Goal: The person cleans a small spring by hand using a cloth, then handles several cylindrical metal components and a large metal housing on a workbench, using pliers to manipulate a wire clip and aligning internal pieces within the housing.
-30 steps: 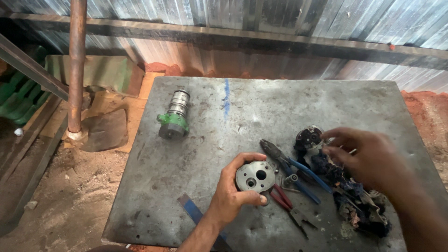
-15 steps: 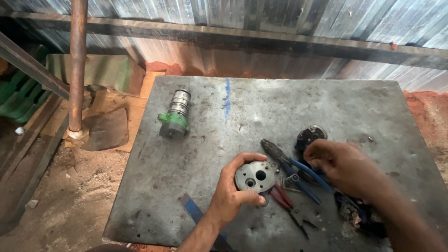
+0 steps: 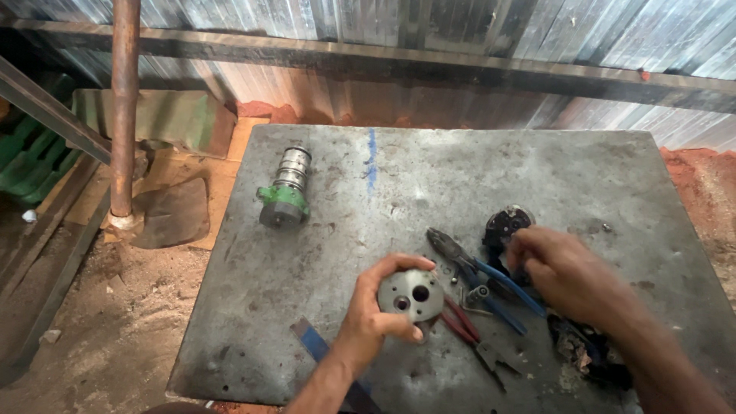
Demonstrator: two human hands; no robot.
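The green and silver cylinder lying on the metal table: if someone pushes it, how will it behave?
The cylinder lies on its side, so it would probably roll sideways, though its wider green end may make it curve. It looks like solid metal, so likely heavy for its size and stiff. The table looks flat, so it probably stays put untouched.

No packages, labels, signs or screens show anywhere near either hand. The table and the ground beside it carry only bare metal parts and tools.
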